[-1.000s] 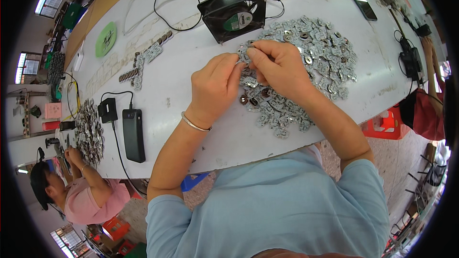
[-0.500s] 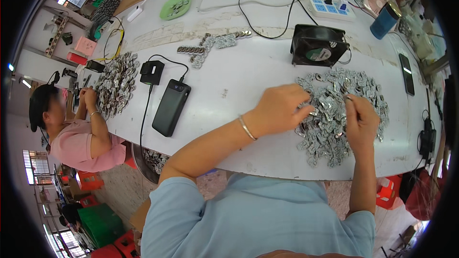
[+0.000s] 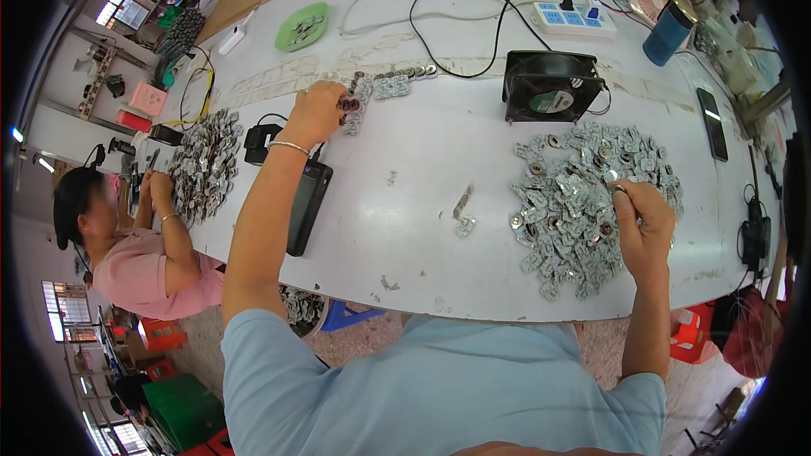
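My left hand [image 3: 317, 114] is at the laid-out group of small metal parts [image 3: 390, 86] left of the table's middle. Its fingers close on some brownish round-topped parts [image 3: 348, 105]; the palm hides part of the group. Over the large loose pile of small silvery metal parts [image 3: 574, 211] on the right is my right hand [image 3: 646, 224]. Its thumb and forefinger pinch a small metal part [image 3: 619, 188], mostly covered by the fingers. One single metal part [image 3: 464, 226] lies apart between the hands, beside a narrow dark mark.
A black fan [image 3: 553, 87] stands behind the pile, with a power strip [image 3: 574, 19] and cables beyond. Nearer my left arm lie a black power bank [image 3: 309, 207] and a black box [image 3: 260, 143]. A green dish [image 3: 302, 27] is farther back. A co-worker [image 3: 139, 245] sits left at another pile.
My left hand has swung left from the pile to the laid-out group, uncovering the single part on the table. My right hand stays over the pile, pinching.
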Demonstrator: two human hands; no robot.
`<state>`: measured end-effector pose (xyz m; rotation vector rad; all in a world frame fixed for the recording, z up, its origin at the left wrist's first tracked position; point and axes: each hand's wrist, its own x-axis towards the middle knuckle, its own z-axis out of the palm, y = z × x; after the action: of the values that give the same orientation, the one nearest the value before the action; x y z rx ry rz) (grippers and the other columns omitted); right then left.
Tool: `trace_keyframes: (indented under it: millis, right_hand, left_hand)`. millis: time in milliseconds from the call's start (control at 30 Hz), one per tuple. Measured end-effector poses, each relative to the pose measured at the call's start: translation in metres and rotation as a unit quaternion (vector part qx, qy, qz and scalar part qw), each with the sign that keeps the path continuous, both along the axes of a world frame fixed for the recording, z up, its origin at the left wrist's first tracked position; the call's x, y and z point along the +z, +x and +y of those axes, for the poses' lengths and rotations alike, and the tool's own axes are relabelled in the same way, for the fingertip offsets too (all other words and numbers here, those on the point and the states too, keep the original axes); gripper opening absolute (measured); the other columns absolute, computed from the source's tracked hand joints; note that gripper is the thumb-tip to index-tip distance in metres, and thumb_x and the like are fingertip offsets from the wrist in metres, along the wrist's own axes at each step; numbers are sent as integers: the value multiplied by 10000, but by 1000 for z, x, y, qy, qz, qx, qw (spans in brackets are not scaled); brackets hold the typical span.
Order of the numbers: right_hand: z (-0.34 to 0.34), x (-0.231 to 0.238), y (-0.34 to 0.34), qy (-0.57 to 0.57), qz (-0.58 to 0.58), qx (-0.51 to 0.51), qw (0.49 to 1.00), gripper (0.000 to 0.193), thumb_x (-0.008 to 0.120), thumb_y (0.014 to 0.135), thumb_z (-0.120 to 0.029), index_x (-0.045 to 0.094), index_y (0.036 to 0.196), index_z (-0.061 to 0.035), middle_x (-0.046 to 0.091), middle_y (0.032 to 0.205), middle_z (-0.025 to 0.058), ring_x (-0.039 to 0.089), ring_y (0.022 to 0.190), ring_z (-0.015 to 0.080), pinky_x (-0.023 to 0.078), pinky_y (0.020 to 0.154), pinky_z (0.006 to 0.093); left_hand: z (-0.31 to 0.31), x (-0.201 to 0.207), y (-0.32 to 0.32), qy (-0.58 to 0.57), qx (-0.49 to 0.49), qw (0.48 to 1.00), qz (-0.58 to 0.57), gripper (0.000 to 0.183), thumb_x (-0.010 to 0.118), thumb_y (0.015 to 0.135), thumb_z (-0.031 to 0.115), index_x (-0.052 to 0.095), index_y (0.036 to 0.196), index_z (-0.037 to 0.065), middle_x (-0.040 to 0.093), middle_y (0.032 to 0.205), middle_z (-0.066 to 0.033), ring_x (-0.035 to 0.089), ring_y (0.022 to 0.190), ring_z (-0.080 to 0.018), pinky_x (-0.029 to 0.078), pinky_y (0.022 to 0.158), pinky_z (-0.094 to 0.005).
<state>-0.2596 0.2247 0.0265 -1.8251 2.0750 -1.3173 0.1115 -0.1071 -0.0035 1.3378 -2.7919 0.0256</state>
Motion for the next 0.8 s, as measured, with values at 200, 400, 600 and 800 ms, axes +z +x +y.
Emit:
trace_keyframes:
  millis: [200,400,600,800]
  right_hand:
    - [-1,2,2,15,-41,19,999,94,615,869,-29,667,936,12,574,688,60,502,602,134,388,556,270]
    - [-9,20,30,136,-316,73,936,156,588,879,-93,697,910,14,626,704,47,518,582,84,402,532,230]
    - [-26,30,54,222,-486,94,840,209,595,890,-171,713,895,2,626,684,16,480,516,37,376,457,210]
    - [-16,15,54,171,-445,110,872,231,603,892,-179,679,799,18,625,667,14,490,572,42,401,517,229]
  left_hand:
    - [26,37,-20,79,-25,994,77,165,673,790,50,572,918,27,651,1003,-96,637,840,-256,479,711,-348]
    - [92,56,-72,263,-130,850,438,141,646,793,-24,520,813,38,623,871,-44,586,711,-72,459,607,-249]
    - [166,51,-128,-27,-351,877,329,236,701,631,-74,527,741,41,620,853,-101,591,626,-195,472,551,-275]
    - [189,44,-143,-60,-379,874,298,266,735,573,-29,530,721,53,615,845,-104,572,614,-236,464,521,-314]
